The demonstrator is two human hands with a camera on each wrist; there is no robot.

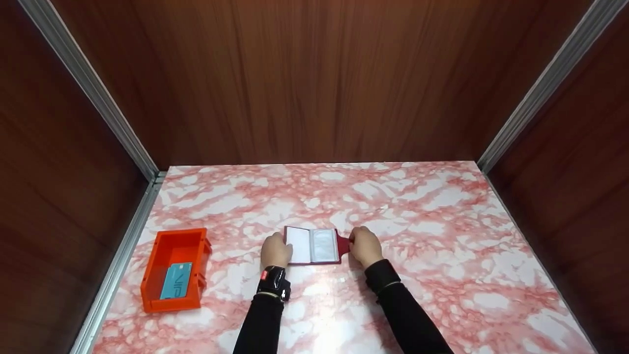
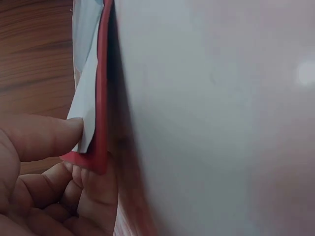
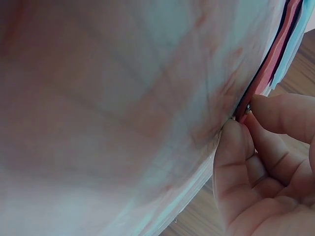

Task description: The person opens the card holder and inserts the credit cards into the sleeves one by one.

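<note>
A small red card holder lies spread open in the middle of the table, with a white page on its left and clear plastic sleeves on its right. My left hand pinches its left cover, the thumb on the white page and the fingers beneath the red cover. At the other side my right hand pinches the end of the red closure strap between thumb and fingers. A bit of metal, like a snap, shows at the right thumb tip.
To the left stands an orange bin with blue cards in it; the top one bears large letters. The table has a red and white marbled top. Brown wood-grain panels with metal corner posts enclose it at the back and sides.
</note>
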